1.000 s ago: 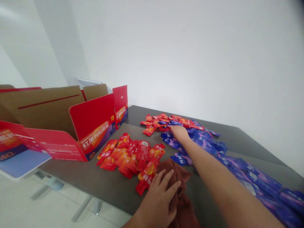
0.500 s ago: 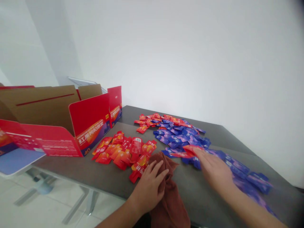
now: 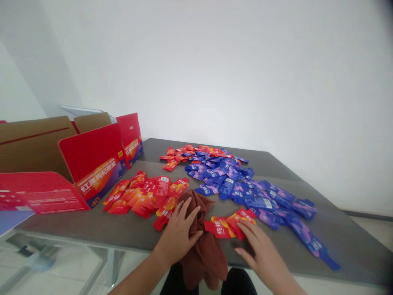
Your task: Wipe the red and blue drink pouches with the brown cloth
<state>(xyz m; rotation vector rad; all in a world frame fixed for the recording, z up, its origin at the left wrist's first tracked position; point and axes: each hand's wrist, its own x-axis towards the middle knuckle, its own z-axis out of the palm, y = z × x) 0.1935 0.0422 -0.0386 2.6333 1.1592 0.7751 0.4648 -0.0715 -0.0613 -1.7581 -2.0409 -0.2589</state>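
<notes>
My left hand [image 3: 181, 233] grips a crumpled brown cloth [image 3: 204, 254] that hangs over the table's front edge. Close by on the right, two or so red-orange pouches [image 3: 220, 228] lie on the table, one end against the cloth. The fingertips of my right hand [image 3: 256, 246] rest on the rightmost of them, with the thumb held apart and nothing pinched. Left of the cloth is a pile of red pouches [image 3: 147, 194]. Many blue-purple pouches [image 3: 229, 186] spread across the middle and right of the table.
Open red cardboard boxes [image 3: 98, 159] with brown insides stand at the left. More red pouches [image 3: 184, 151] lie at the far side, mixed with blue ones. The dark table [image 3: 322, 221] has a white wall [image 3: 215, 82] behind it.
My right hand has come down and nearer, from above the blue pile to the front. The red pouches it held now lie beside the cloth. My left hand stays on the cloth.
</notes>
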